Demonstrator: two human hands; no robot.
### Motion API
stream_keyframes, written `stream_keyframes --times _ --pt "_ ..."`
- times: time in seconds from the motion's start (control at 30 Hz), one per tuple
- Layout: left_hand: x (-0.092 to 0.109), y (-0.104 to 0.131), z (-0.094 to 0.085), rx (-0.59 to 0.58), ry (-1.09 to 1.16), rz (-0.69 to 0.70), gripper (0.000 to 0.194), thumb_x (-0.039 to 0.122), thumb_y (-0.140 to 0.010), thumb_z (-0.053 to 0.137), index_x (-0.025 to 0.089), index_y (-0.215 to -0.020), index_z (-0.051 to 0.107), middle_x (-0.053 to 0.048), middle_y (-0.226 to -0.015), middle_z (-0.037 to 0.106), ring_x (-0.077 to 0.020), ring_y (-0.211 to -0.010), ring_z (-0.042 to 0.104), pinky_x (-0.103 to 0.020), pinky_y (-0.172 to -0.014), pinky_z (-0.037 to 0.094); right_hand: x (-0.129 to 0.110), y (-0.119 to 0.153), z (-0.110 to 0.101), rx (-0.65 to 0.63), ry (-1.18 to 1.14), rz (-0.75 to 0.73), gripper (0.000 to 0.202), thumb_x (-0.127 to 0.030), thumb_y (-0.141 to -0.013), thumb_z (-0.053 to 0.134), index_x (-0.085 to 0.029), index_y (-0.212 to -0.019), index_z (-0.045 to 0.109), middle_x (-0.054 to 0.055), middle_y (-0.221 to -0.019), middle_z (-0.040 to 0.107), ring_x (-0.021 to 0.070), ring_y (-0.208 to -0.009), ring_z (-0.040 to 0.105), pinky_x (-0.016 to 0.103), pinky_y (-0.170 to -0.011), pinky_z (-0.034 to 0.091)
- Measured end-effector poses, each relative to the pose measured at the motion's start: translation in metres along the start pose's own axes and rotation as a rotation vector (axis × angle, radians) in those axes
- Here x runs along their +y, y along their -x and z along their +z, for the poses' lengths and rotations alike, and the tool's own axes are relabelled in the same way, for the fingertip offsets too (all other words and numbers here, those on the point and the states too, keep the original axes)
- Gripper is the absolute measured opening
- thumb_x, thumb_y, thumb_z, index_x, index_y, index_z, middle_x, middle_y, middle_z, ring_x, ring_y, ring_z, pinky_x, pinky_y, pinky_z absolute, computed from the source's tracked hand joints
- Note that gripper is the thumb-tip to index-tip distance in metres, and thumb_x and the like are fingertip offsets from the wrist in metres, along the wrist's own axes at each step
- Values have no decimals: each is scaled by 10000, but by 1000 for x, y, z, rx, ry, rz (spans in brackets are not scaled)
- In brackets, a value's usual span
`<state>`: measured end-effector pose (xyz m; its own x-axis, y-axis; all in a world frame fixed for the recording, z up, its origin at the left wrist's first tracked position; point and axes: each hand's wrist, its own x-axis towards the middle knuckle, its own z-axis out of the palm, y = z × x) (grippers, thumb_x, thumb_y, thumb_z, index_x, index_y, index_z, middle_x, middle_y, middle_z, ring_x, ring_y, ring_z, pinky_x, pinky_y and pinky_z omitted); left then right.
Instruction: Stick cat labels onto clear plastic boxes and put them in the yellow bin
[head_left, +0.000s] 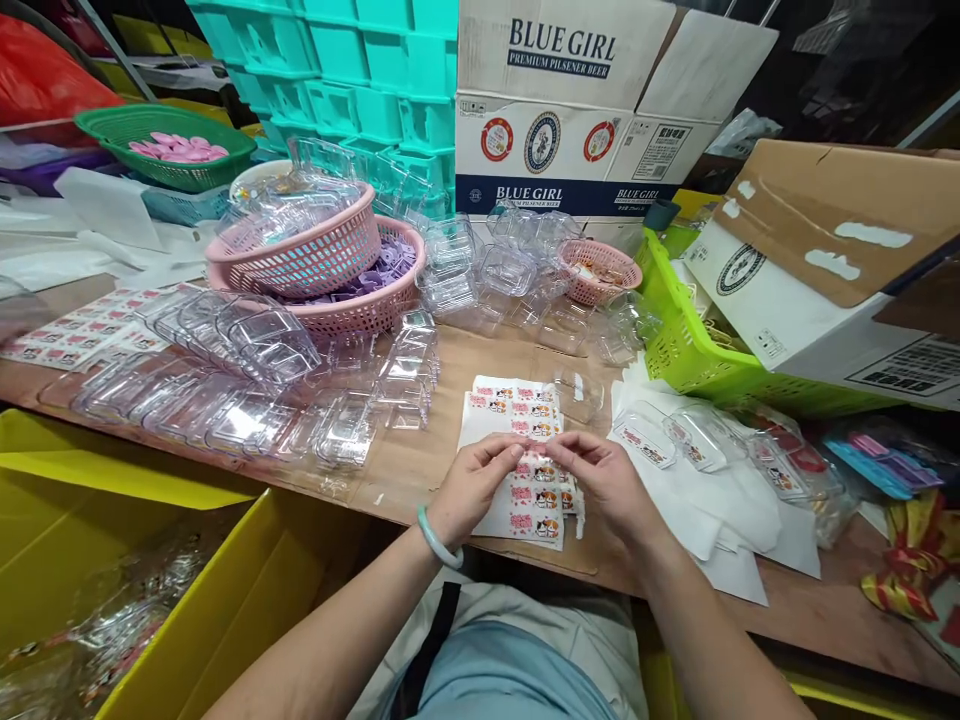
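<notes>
At the centre of the frame, the left hand (480, 482) and right hand (598, 478) pinched nearly closed above the sticker sheet (536, 510), any held item unclear.

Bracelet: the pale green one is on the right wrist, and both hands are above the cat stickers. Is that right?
Not quite. The head view shows the pale green bracelet on the left wrist. The left hand and right hand are indeed above the cat stickers.

Pale green bangle (439, 538) on left wrist, light blue top (510, 665), black strap (431, 650).
</notes>
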<state>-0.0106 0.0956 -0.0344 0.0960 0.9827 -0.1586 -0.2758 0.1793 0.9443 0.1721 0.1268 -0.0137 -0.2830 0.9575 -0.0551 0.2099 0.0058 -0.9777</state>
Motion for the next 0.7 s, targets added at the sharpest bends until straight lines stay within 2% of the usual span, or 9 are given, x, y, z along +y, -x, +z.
stream_keyframes --times 0.03,0.1,0.17,0.27,0.37,0.43,0.53,0.6,0.7 --pt "-1 -1 -1 36 -53 2 342 403 -791 655 145 -1013 697 -96 -1027 693 -205 -969 611 -351 -924 450 0 -7 -11 76 10 -37 272 -452 -849 585 -185 -856 637 68 -890 707 236 -917 665 410 -866 510" --pt "-6 -4 -4 120 -142 19 400 414 -777 662 149 -1076 669 -105 -1071 681 -213 -986 614 -364 -932 456 4 -26 -31 328 171 -185 264 -463 -834 593 -209 -907 600 83 -1048 678 251 -1057 611 449 -961 440" --pt "-13 -8 -5 135 -201 57 420 426 -785 645 153 -1103 650 -110 -1097 669 -216 -1003 615 -368 -942 459 15 -49 -49 435 471 -286 372 -497 -747 671 -231 -982 560 99 -1211 607 294 -1185 520 527 -1040 329" --pt "-20 -13 -5 71 -270 116 409 420 -805 624 175 -1132 634 -114 -1192 629 -222 -1100 585 -371 -988 435 33 -81 -67 275 767 -299 556 -490 -639 752 -240 -1066 498 107 -1222 582 330 -1186 506 594 -1055 250" --pt "-12 -17 -3 60 -327 148 414 411 -815 620 213 -1178 611 -107 -1332 539 -237 -1223 504 -380 -1021 407 27 -92 -72 226 653 -303 620 -464 -667 739 -240 -1145 414 97 -1153 602 279 -1121 569 512 -1008 363" --pt "1 -20 -2 73 -296 155 460 417 -818 618 242 -1241 570 -94 -1394 484 -244 -1296 431 -379 -1036 390 8 -84 -70 178 490 -282 687 -458 -658 758 -252 -1185 368 90 -1139 611 251 -1128 575 456 -987 407" --pt "23 -21 -4 0 -106 146 598 418 -823 618 296 -1377 431 -83 -1461 410 -251 -1330 391 -384 -1038 384 -24 -61 -60 -161 283 -202 690 -422 -657 781 -263 -1186 368 82 -1119 632 234 -1142 572 430 -983 433" --pt "31 -21 -6 -134 24 97 659 399 -806 649 296 -1405 396 -104 -1414 464 -259 -1275 457 -392 -1011 406 -35 -47 -51 -377 209 -147 681 -387 -657 790 -261 -1190 386 79 -1116 635 227 -1152 565 422 -987 441" --pt "26 -16 -10 -225 91 13 634 359 -752 715 255 -1338 496 -108 -1232 598 -241 -1144 553 -372 -959 438 -27 -38 -36 -468 129 -66 724 -365 -649 800 -268 -1235 386 79 -1146 626 224 -1169 557 421 -977 461"
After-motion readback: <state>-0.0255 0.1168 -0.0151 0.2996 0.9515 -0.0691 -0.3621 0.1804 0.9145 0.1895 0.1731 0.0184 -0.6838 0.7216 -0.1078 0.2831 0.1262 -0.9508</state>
